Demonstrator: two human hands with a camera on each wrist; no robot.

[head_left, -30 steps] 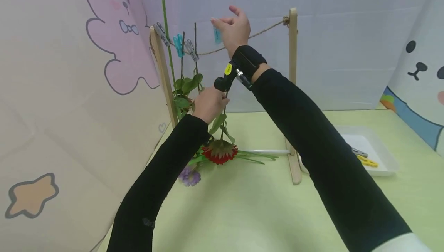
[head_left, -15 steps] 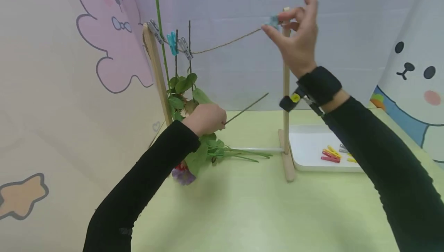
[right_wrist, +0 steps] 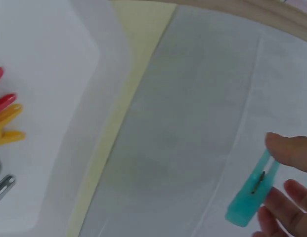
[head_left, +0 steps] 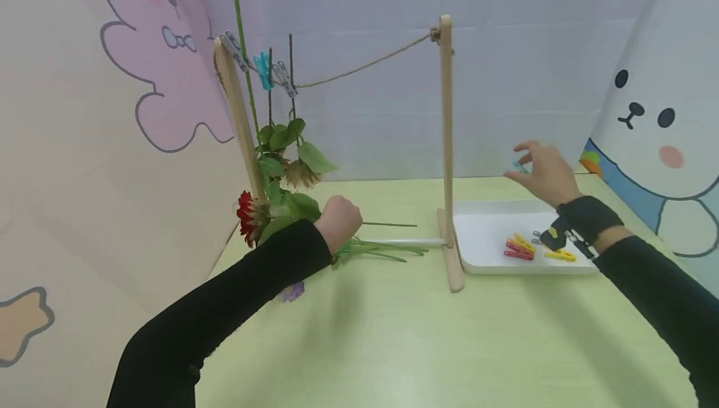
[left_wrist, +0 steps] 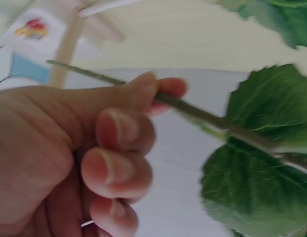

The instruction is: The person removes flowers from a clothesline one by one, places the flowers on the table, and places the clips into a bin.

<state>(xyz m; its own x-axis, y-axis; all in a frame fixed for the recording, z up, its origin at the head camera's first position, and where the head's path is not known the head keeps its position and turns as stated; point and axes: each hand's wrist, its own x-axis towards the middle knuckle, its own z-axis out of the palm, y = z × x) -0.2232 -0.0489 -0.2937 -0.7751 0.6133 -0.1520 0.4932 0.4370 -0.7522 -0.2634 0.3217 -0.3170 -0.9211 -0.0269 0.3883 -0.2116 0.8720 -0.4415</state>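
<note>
My left hand (head_left: 340, 222) pinches the brown-green stem (left_wrist: 205, 114) of a red flower (head_left: 247, 218) between thumb and forefinger. The stem lies nearly level, its bare end pointing right and its bloom at the left post. Broad leaves (left_wrist: 267, 103) grow along it in the left wrist view. Above the white tray (head_left: 477, 224) at the right, my right hand (head_left: 546, 174) holds a teal clothespin (right_wrist: 247, 197) between thumb and fingers. Red, yellow and grey clothespins (head_left: 519, 249) lie in the tray.
A rope (head_left: 359, 71) sags between two wooden posts (head_left: 447, 133). Near its left end, grey and teal clothespins (head_left: 263, 71) hold several stems upside down. Green stems (head_left: 387, 250) and a purple flower (head_left: 293, 291) lie on the table below.
My right hand has moved from the rope right and down to above the tray, carrying the teal clothespin. My left hand has lowered the red flower and swung its bloom left.
</note>
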